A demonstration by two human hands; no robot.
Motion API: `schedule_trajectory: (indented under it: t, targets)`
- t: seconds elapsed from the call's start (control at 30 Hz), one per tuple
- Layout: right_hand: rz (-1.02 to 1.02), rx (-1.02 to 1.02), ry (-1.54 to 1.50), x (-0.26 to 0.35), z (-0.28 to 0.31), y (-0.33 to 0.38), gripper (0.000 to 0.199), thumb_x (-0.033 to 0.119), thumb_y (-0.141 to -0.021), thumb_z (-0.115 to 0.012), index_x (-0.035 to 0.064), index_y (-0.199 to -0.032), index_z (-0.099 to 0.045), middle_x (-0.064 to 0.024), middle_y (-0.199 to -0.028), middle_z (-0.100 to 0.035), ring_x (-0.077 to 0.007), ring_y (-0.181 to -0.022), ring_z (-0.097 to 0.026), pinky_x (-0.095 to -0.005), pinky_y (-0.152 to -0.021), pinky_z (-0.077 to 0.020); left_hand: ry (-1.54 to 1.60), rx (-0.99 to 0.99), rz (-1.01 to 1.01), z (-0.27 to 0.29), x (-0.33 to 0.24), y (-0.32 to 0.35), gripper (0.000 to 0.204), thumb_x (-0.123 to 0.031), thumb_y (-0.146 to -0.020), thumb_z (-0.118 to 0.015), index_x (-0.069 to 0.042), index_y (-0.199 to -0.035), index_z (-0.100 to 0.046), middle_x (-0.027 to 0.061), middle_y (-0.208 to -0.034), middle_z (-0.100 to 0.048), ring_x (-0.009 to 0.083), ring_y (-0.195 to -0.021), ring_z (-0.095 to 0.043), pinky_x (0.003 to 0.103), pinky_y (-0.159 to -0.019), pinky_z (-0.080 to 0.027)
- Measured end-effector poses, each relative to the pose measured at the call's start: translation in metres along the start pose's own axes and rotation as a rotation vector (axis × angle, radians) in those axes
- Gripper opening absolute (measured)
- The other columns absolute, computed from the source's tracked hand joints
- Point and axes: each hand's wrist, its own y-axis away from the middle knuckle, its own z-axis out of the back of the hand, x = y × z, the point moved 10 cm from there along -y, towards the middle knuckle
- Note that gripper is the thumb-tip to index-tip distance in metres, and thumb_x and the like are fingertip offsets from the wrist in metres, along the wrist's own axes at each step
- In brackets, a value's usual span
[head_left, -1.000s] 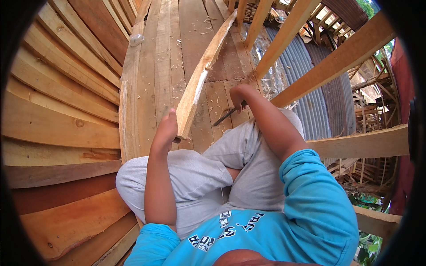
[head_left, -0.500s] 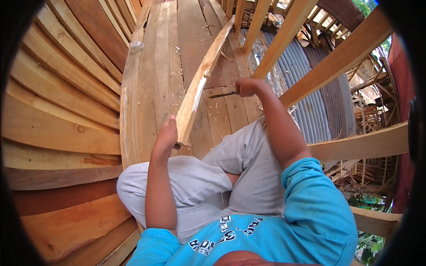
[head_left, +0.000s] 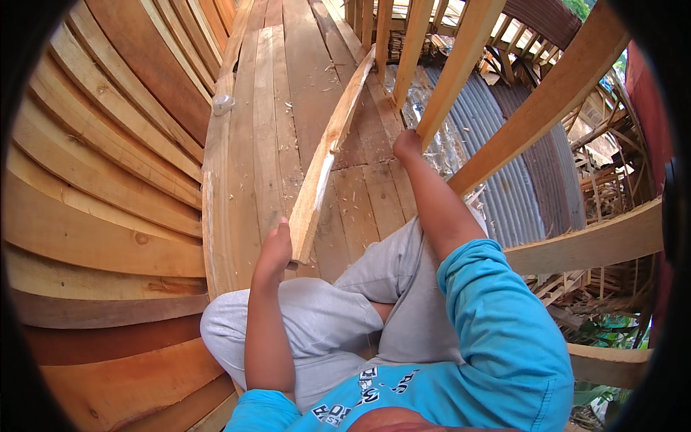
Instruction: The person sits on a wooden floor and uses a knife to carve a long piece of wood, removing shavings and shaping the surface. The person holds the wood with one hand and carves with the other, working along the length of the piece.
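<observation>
Presently, left hand (head_left: 273, 248) grips the plank (head_left: 325, 155) at its near end; right hand (head_left: 407, 144), near a post (head_left: 461, 68): fingers hidden, closure undeterminable.

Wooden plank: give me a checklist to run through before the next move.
1. Left hand gripping the wooden plank at its near end: ok.
2. Right hand apart from the plank: ok, a gap shows.
3. Right hand's contents known: cannot tell, its grip is hidden.
4. Plank's far end touching the wooden post beside it: cannot tell.
5. Floorboards free of wood shavings: not ok, bits lie scattered.
</observation>
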Motion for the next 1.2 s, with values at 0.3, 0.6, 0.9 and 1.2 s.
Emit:
schedule_trajectory:
  t: [0.3,0.6,0.9,1.2]
  targets:
    - [0.244,0.108,-0.046,0.072,-0.009,0.050,0.045,0.009,-0.082,-0.057,-0.0109,-0.121,-0.044,-0.0361,-0.114,-0.060,-0.0455,-0.113,-0.059,-0.0457,-0.094,-0.0495,0.064,0.036,0.020,-0.001,0.005,-0.001,0.060,-0.049,-0.104,-0.027,0.001,-0.125,-0.052,0.0150,-0.096,-0.066,0.0256,-0.077,-0.066,0.043,-0.060,-0.053]
    - [0.289,-0.047,0.073,0.029,-0.010,-0.009,0.037,0.008,-0.086,-0.059,-0.0019,-0.120,-0.052,-0.0314,-0.119,-0.060,-0.0447,-0.110,-0.061,-0.0474,-0.094,-0.0500,0.030,0.006,0.002,0.000,0.007,-0.003,0.061,-0.048,-0.104,-0.025,0.002,-0.129,-0.050,0.0191,-0.107,-0.065,0.0305,-0.084,-0.067,0.048,-0.071,-0.055]
    - [0.343,-0.171,0.175,0.018,-0.029,-0.040,0.028,0.004,-0.086,-0.050,-0.0042,-0.111,-0.060,-0.0297,-0.099,-0.066,-0.0436,-0.098,-0.065,-0.0497,-0.085,-0.0512,-0.004,-0.011,0.062,0.004,0.006,0.008,0.062,-0.047,-0.105,-0.023,0.002,-0.133,-0.049,0.0195,-0.110,-0.064,0.0310,-0.092,-0.066,0.050,-0.073,-0.055]
    - [0.214,0.024,0.284,0.009,-0.022,-0.048,0.027,0.009,-0.086,-0.056,-0.0002,-0.109,-0.067,-0.0252,-0.109,-0.068,-0.0369,-0.106,-0.067,-0.0456,-0.089,-0.0534,-0.002,-0.019,0.044,-0.004,-0.001,0.007,0.063,-0.046,-0.105,-0.026,0.005,-0.130,-0.052,0.0209,-0.112,-0.063,0.0318,-0.095,-0.064,0.048,-0.072,-0.055]
